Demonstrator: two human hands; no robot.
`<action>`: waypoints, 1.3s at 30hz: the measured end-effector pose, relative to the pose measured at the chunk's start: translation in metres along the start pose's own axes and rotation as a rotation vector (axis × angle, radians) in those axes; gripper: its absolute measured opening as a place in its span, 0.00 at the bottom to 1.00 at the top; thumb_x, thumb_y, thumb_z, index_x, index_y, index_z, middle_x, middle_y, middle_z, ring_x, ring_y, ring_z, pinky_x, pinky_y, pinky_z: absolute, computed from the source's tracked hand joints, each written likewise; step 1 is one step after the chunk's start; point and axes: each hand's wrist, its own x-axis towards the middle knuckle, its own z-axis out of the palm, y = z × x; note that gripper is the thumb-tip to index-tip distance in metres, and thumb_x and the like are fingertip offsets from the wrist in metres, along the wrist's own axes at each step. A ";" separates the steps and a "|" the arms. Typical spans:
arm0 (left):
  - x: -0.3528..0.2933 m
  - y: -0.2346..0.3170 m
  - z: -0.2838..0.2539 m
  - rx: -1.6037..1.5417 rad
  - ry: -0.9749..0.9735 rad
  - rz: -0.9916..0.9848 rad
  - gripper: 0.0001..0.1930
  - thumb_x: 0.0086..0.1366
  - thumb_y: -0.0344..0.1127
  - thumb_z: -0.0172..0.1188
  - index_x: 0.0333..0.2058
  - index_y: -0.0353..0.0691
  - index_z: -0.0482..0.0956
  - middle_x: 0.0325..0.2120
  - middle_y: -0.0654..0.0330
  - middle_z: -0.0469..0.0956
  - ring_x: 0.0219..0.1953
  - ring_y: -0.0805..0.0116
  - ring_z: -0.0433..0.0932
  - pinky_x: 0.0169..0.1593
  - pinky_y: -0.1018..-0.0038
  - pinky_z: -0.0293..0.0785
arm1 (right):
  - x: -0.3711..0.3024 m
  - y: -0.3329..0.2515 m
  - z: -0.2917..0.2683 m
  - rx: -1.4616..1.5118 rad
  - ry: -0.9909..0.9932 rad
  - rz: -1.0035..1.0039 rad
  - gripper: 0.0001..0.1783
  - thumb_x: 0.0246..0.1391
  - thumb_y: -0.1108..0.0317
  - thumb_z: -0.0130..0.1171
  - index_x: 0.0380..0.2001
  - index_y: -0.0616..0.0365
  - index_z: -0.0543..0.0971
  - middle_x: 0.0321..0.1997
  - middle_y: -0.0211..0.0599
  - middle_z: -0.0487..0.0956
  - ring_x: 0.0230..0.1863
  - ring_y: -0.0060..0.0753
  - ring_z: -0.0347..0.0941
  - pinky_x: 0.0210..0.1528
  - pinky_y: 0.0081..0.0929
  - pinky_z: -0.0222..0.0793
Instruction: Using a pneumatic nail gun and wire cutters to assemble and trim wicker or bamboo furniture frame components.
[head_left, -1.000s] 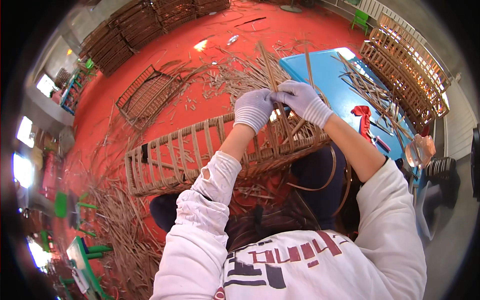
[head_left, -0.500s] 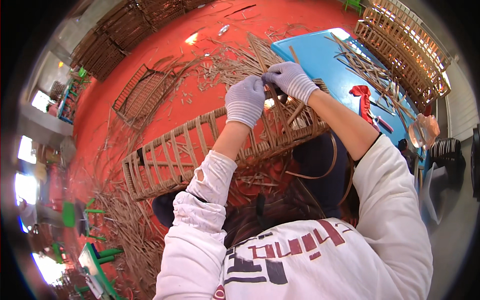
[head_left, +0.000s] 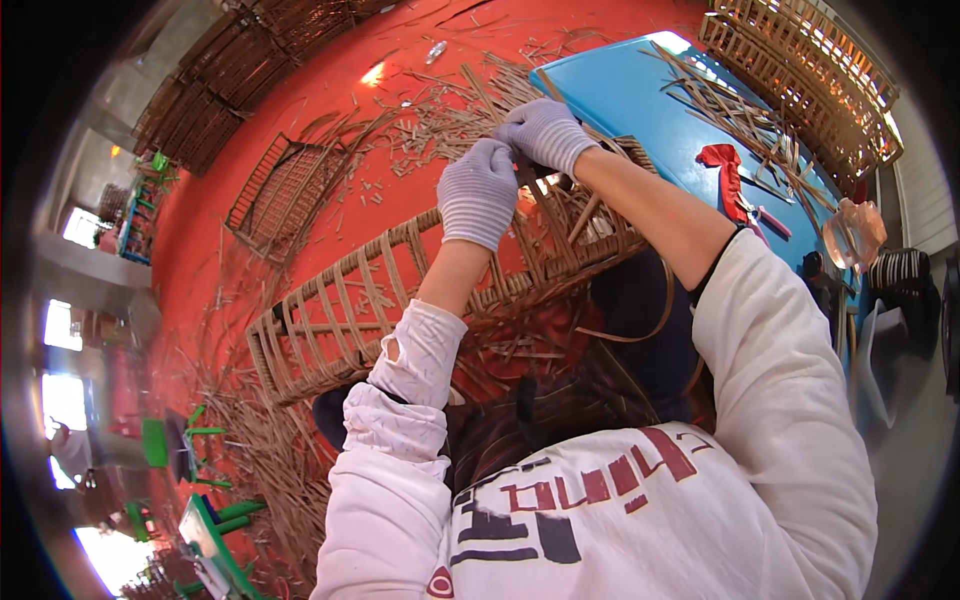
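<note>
Across my lap lies a long rattan-like basket frame (head_left: 376, 262), with spaced wrapped slats on the left and denser weaving on the right. My left hand (head_left: 478, 192), in a pale striped glove, is closed at the frame's far edge. Against its fingertips my right hand (head_left: 546, 135), gloved alike, is closed too. Both pinch a brown weaving strip at the far rim; the fingers hide most of it. A loose strip (head_left: 640, 338) curls down from the frame beside my right knee.
A blue table (head_left: 640, 95) at the right bears loose brown strips (head_left: 735, 105), a red cloth-like item (head_left: 728, 175) and pliers (head_left: 772, 225). Another woven frame (head_left: 285, 190) lies on the red floor among scattered offcuts. Stacked woven pieces (head_left: 800, 80) stand behind the table.
My right hand has moved a little left, closer over my left hand. The view has shifted slightly; the basket frame stays on my lap.
</note>
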 end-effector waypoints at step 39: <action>-0.014 0.026 -0.011 0.146 -0.146 0.192 0.18 0.55 0.48 0.67 0.41 0.44 0.82 0.30 0.56 0.76 0.33 0.53 0.79 0.37 0.60 0.75 | 0.052 0.023 0.028 0.009 0.039 0.148 0.22 0.54 0.49 0.49 0.32 0.53 0.85 0.38 0.45 0.83 0.44 0.47 0.79 0.50 0.40 0.73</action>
